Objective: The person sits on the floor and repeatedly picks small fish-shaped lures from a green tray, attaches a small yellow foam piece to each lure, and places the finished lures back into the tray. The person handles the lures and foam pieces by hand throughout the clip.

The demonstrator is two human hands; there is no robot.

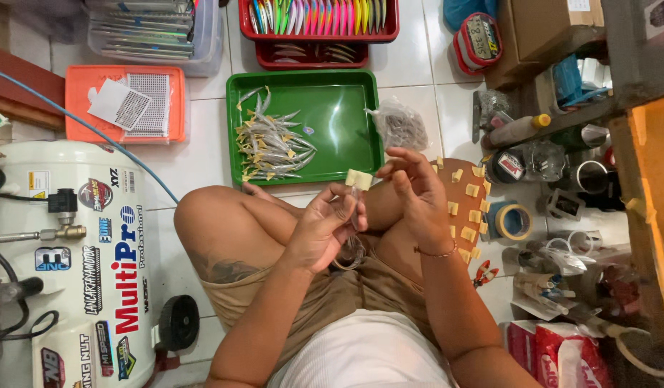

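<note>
My left hand point(323, 224) grips a small clear fish-shaped lure body point(355, 205) that has a yellowish piece of masking tape point(358, 179) on its upper end. My right hand point(412, 195) is just to the right of it, fingers pinched near the tape. Both hands hover above my crossed legs. Beyond them a green tray point(346, 108) holds a pile of silvery lure bodies point(271, 146) with tape tabs. A brown board point(458, 188) by my right wrist carries several cut tape pieces.
A white air compressor tank point(73, 251) stands at the left, with an orange tray point(127, 100) behind it. Red trays of coloured lures point(317, 18) sit at the top. A tape roll point(514, 221), red pliers point(484, 274), bottles and boxes crowd the right.
</note>
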